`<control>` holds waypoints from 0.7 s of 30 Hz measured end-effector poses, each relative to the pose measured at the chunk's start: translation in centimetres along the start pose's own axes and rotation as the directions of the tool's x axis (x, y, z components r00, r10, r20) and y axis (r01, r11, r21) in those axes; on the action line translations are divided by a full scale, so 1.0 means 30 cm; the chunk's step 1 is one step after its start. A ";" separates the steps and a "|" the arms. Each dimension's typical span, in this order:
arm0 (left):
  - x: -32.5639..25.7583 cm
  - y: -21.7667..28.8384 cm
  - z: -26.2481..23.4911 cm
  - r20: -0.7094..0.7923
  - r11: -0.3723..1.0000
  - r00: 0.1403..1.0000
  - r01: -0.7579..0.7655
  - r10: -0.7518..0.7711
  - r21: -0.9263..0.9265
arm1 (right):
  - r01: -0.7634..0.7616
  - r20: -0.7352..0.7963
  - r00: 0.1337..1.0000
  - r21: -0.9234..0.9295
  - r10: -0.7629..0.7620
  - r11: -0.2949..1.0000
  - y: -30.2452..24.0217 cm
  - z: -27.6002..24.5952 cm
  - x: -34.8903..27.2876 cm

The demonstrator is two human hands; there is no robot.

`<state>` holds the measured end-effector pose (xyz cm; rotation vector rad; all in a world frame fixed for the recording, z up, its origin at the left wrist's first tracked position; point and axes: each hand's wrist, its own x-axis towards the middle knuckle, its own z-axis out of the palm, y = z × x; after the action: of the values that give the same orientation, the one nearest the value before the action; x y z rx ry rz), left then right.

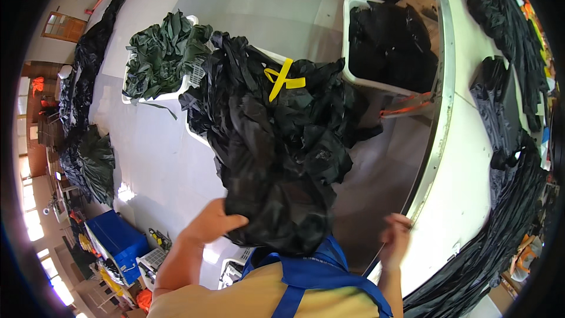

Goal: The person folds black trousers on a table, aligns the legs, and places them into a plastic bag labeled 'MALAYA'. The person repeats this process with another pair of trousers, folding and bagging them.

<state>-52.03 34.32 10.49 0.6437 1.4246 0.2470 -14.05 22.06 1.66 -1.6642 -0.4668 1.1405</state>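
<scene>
My left hand [215, 224] is closed on the near edge of a bunch of black fabric [276, 200], thumb on top and fingers mostly hidden behind it. The shiny, crumpled material hangs in front of my body and runs into a big heap over a white basket [197, 135], mostly covered. A yellow strap [285, 80] lies crossed on the heap. Beside the metal table edge, to the right of the fabric, is my right hand [394, 238]. Its fingers look curled but are smeared by motion, so whether they hold anything is unclear.
A basket of dark green fabric [168, 56] stands at the far left, a white bin [347, 41] of black material at the far right. More black fabric [488, 247] lies along the white table [456, 200] on my right. A blue box [118, 238] sits at lower left.
</scene>
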 end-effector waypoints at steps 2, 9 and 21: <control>-0.034 0.036 0.094 0.231 0.998 0.971 -0.060 0.065 -0.031 | -0.296 0.430 0.871 0.074 0.237 0.952 -0.109 0.191 -0.009; -0.043 0.160 0.405 0.886 0.675 0.403 -0.721 0.229 0.154 | -0.543 0.726 0.618 0.118 0.301 0.831 -0.298 0.231 -0.066; 0.357 -0.377 0.479 0.808 0.700 0.571 0.516 0.148 -0.493 | 0.171 0.086 0.971 0.406 -0.224 0.898 -0.749 -0.320 -0.532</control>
<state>-38.93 27.03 -4.47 -0.1014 0.3875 0.2342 -8.63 14.15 29.24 -1.1668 -0.4422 1.1101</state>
